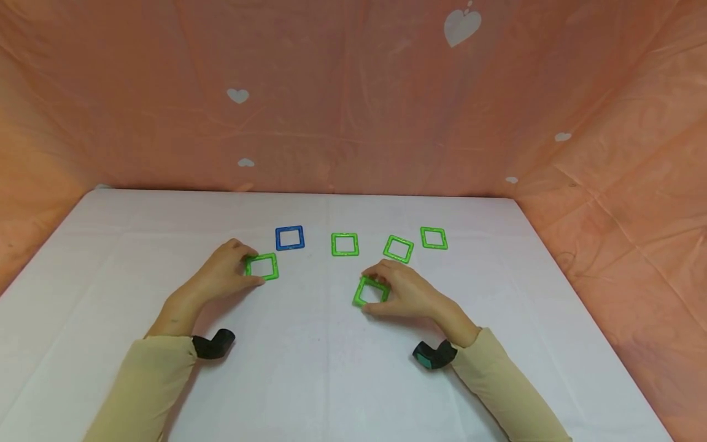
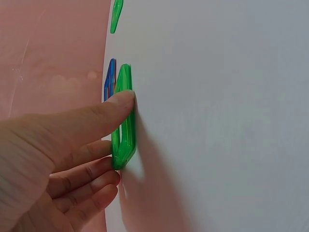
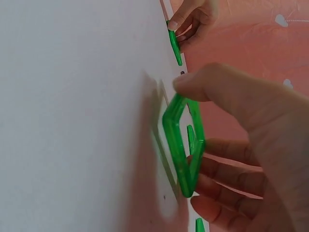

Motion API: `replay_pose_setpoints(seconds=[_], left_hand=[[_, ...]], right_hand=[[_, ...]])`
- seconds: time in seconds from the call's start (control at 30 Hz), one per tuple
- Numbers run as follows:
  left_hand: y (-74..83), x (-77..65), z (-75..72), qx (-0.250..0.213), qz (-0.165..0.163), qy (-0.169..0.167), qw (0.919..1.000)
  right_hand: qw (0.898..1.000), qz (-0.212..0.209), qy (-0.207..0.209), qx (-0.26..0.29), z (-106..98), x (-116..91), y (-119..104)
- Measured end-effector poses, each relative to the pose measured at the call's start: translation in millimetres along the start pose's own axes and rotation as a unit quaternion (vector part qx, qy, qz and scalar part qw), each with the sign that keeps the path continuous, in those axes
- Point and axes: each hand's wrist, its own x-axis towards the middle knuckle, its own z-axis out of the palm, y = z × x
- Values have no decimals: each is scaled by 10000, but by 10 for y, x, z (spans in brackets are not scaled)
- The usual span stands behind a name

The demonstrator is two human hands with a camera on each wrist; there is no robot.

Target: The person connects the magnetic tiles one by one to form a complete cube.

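My left hand (image 1: pixel 221 273) pinches a green square plastic frame (image 1: pixel 275 266) between thumb and fingers, at the left of the table. In the left wrist view that green frame (image 2: pixel 128 133) stands close to the white surface, and whether it touches is hard to tell. Right of centre, my right hand (image 1: pixel 411 293) pinches a second green square frame (image 1: pixel 359 291) by opposite edges. The right wrist view shows this frame (image 3: pixel 175 137) tilted and raised off the table, with a shadow beside it. Just behind the left-hand frame lies a blue square frame (image 1: pixel 289 247).
Several more green frames lie flat behind the hands: one in the middle (image 1: pixel 345 253), a turned one (image 1: pixel 407 253) beyond my right hand, and another (image 1: pixel 434 247) farther right. A white cloth covers the table (image 1: pixel 309 368). Orange fabric (image 1: pixel 342 110) with hearts hangs behind and at the sides.
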Motion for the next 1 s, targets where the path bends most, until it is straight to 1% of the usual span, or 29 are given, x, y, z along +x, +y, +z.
replay_pose_setpoints(seconds=[0.13,0.27,0.43,0.57,0.77,1.0], left_hand=[[35,10,16,-45,28,6,10000],[61,10,37,-79,33,12,10000],[107,14,62,-125,102,15,9999],[150,26,79,-140,185,31,9997],[194,46,106,-128,158,-31,9998],[225,57,137,-125,124,-94,9998]], right_hand=[[9995,113,103,269,1,1,7],[9988,165,172,421,-9,7,4],[9985,218,247,443,-18,18,-12],[9980,248,395,426,-15,35,-22],[9964,101,656,521,-4,68,-29],[9946,-144,822,623,20,116,-41]])
